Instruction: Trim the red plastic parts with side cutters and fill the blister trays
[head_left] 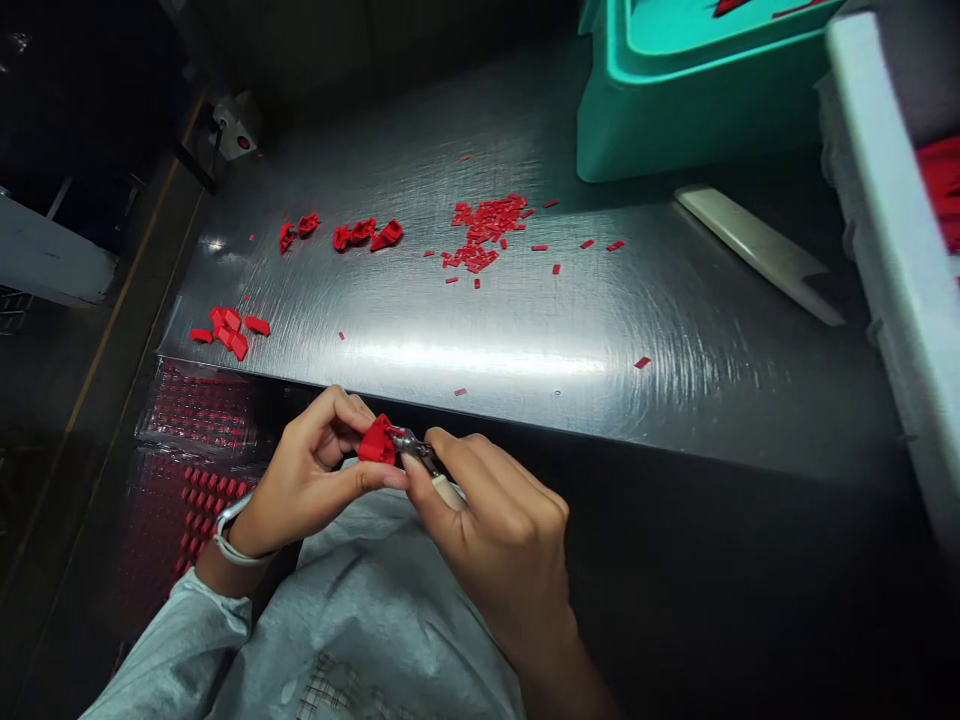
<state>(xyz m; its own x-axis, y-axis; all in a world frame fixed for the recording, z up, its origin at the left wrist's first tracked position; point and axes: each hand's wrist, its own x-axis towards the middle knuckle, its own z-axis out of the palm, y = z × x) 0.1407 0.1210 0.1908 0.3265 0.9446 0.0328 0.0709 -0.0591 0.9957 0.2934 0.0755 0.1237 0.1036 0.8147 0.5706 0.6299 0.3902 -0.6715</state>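
Steel worktop (525, 345) beyond our fingers, red scraps (487, 220) heaped on it. Left hand's (304, 485) fingers pinch the red part (376, 442) off the near edge, probably for clearance; right hand's (502, 510) fingers grip the pliers (420, 452), jaws meeting it.

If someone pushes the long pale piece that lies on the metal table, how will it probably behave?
The long pale piece is probably stiff, since its outline looks crisp. It would likely slide quite easily, because the metal table looks shiny. Rolling seems unlikely: it is long and seems to lie flat.
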